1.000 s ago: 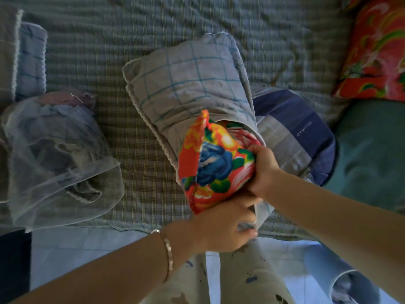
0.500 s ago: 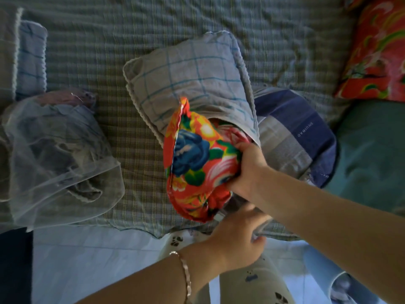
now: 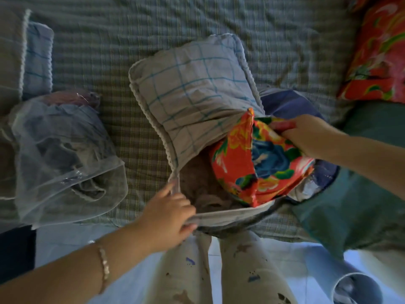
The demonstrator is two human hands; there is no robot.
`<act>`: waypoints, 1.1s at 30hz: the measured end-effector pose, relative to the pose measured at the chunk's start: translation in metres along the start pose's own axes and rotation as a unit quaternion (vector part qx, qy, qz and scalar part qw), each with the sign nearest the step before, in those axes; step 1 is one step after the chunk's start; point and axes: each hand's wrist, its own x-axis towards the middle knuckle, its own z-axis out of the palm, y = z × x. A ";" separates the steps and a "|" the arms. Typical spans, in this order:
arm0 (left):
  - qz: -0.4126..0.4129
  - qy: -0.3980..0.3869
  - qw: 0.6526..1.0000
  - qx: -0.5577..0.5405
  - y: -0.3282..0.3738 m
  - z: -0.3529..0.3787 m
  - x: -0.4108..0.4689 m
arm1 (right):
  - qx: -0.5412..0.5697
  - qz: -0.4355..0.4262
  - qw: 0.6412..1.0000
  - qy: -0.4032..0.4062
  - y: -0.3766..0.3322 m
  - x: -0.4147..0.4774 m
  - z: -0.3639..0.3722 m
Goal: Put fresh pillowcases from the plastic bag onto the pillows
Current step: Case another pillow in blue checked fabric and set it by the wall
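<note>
A red floral pillow (image 3: pixel 258 159) sticks halfway out of a grey pillowcase with blue checks (image 3: pixel 192 88) in the middle of the bed. My right hand (image 3: pixel 306 132) grips the pillow's upper right corner. My left hand (image 3: pixel 168 213) holds the near edge of the pillowcase's mouth, which gapes wide so its brownish inside shows. A clear plastic bag (image 3: pixel 63 154) with folded grey and blue cloth inside lies to the left on the bed.
A checked sheet (image 3: pixel 131 40) covers the bed. A second floral pillow (image 3: pixel 377 55) lies at the far right, above a teal cloth (image 3: pixel 355 189). A navy and grey cloth (image 3: pixel 291 104) lies under the pillow. A checked pillow (image 3: pixel 37 60) sits at the far left. My legs stand against the bed's edge.
My right hand has swung the floral pillow to the right. My left hand has moved left along the pillowcase's edge and pulled its mouth wide open.
</note>
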 end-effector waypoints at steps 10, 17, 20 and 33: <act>0.118 0.038 0.992 0.030 -0.041 -0.021 0.022 | -0.165 -0.220 0.961 0.012 -0.066 -0.041 0.086; 0.098 0.048 0.992 -0.070 -0.043 -0.007 0.004 | -0.142 -0.252 0.955 -0.071 -0.059 -0.021 0.137; 0.121 0.036 0.991 -0.035 -0.048 -0.001 0.005 | -0.077 -0.284 0.949 -0.116 -0.074 -0.015 0.127; 0.110 0.024 0.993 -0.039 -0.072 0.009 -0.022 | -0.058 -0.299 0.921 -0.242 -0.134 -0.010 0.207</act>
